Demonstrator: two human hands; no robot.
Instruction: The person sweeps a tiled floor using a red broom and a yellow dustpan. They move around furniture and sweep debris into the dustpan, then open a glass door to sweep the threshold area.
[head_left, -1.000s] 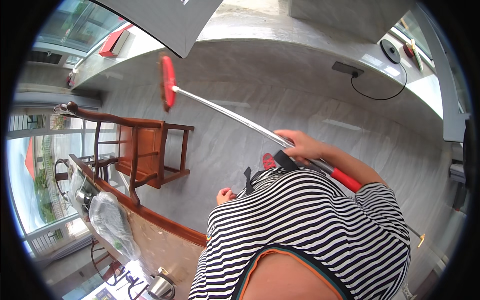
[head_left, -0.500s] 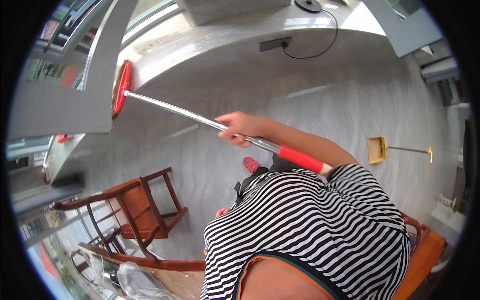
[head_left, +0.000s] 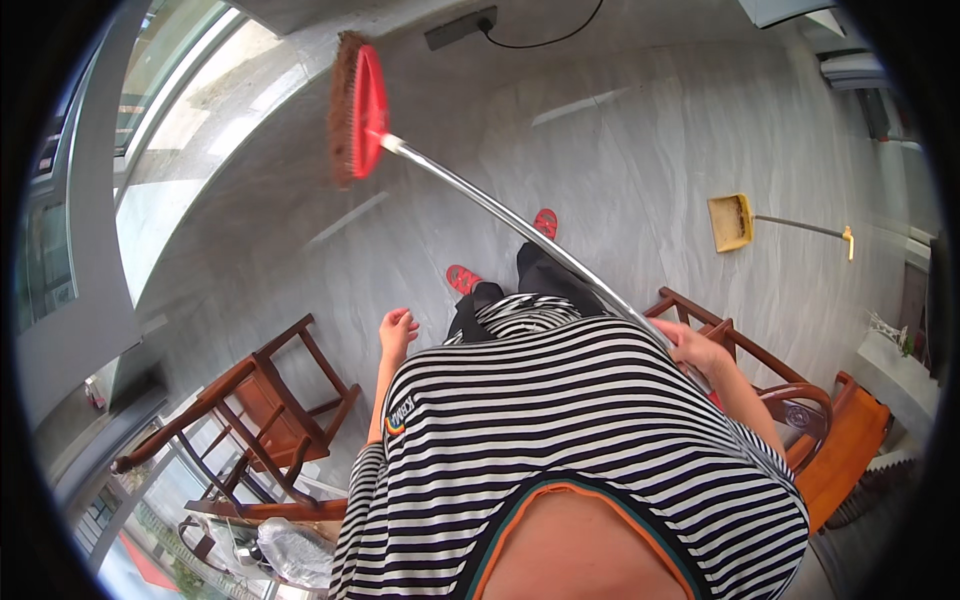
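Observation:
A broom [head_left: 510, 213] slants across my front, its silver pole running up and left to a red head with brown bristles. The head is raised off the floor in front of the low wall and looks slightly blurred. My right hand [head_left: 693, 352] is closed round the upper pole near my right side; most of the red grip is hidden behind that hand and arm. Out to my left, my left hand [head_left: 398, 328] is empty, with its fingers loosely bent and a little apart.
A yellow long-handled dustpan [head_left: 731, 223] with debris lies on the grey floor at right. One wooden chair [head_left: 275, 410] stands at left, another [head_left: 845, 455] behind my right side. A black power strip [head_left: 460, 28] is on the wall ahead. A pale door frame [head_left: 90, 300] is at left.
The broom head has come away from the corner by the door frame, moving right and up. My right hand has drawn back toward my right side. My left hand has come into fuller view.

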